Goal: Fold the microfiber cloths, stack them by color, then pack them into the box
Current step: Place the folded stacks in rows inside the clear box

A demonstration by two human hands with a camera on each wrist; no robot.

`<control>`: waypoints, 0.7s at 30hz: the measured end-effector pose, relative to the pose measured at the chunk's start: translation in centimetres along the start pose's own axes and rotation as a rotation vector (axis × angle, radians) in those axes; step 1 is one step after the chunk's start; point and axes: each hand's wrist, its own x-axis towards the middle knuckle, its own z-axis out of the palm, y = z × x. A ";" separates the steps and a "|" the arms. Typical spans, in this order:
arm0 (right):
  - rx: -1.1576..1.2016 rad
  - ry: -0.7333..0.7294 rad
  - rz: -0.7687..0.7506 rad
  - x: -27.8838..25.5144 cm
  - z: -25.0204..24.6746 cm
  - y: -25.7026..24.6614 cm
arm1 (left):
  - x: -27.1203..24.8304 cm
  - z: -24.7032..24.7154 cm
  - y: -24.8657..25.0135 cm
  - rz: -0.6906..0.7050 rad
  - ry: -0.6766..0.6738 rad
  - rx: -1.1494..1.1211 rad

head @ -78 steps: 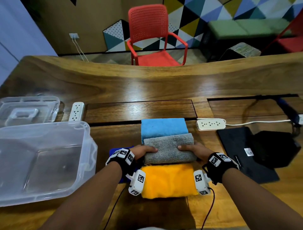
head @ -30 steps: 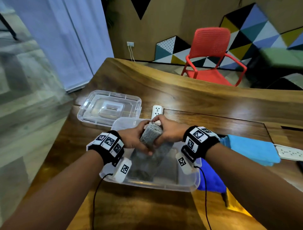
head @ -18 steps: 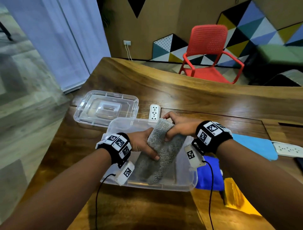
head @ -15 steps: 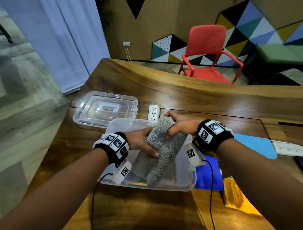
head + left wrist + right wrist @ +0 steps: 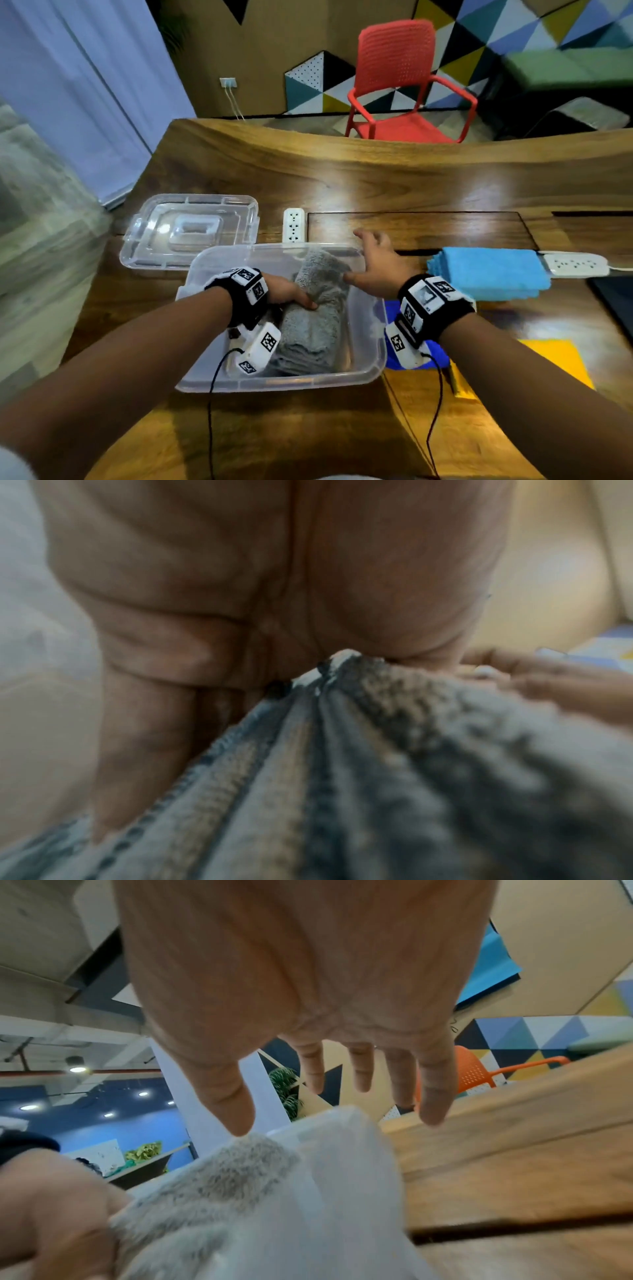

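Grey cloth stack (image 5: 317, 308) sits inside the clear box (image 5: 281, 382), leaning lengthwise with its far end up against the box's far wall. Left hand (image 5: 286, 291) is down in the box, fingers curled over the stack's left edge, pinching the folded layers; the left wrist view shows several plush layers fanning out from under the palm. Right hand (image 5: 375, 265) is spread and holds nothing, fingers straight, hovering over the box's far right corner, thumb tip just at the grey pile in the right wrist view. Judgement: cloths are light, soft and floppy, with no stiffness, so a stack slumps and layers slide apart if lifted by one edge; best taken from both short sides with flat palms squeezing inward, or one hand under and one on top. Not fragile, not slippery, pile grips skin well. Light blue stack (image 5: 489, 272) lies on the desk (image 5: 376, 178) right of the box, well apart from it; dark blue cloth (image 5: 390, 310) is just beside the box's right wall, a yellow one (image 5: 551, 359) further right and nearer. Box lid (image 5: 188, 229) lies behind the box on its left.
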 end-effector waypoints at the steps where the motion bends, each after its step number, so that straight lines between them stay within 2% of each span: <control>1: 0.035 -0.045 0.020 0.0 0.6 0.6 | 1.1 0.1 -0.2 -0.022 -0.013 -0.019; 3: 0.081 -0.127 0.022 -0.1 1.4 1.4 | 2.8 0.4 -0.5 -0.073 -0.042 -0.014; 6: 0.147 -0.183 0.031 -0.4 1.8 1.8 | 2.5 1.9 0.3 -0.036 0.001 0.005; 8: 0.121 -0.182 0.041 -0.4 1.9 1.7 | 2.8 2.8 0.3 -0.034 0.012 0.026; 12: 0.118 -0.174 0.033 -0.6 2.0 1.4 | 3.8 3.7 0.0 0.021 0.121 0.126; 15: 0.142 -0.145 0.021 -0.9 2.0 1.2 | 3.6 3.8 0.0 0.124 0.057 0.311; 16: 0.147 -0.140 0.022 -1.0 2.0 1.0 | 3.3 3.6 0.1 0.120 0.034 0.294; 18: 0.145 -0.127 0.020 -1.2 2.0 0.9 | 2.0 3.7 0.0 0.006 0.023 0.222; 21: 0.120 -0.103 0.018 -1.2 2.3 0.7 | 2.0 4.1 -1.0 -0.109 -0.097 0.142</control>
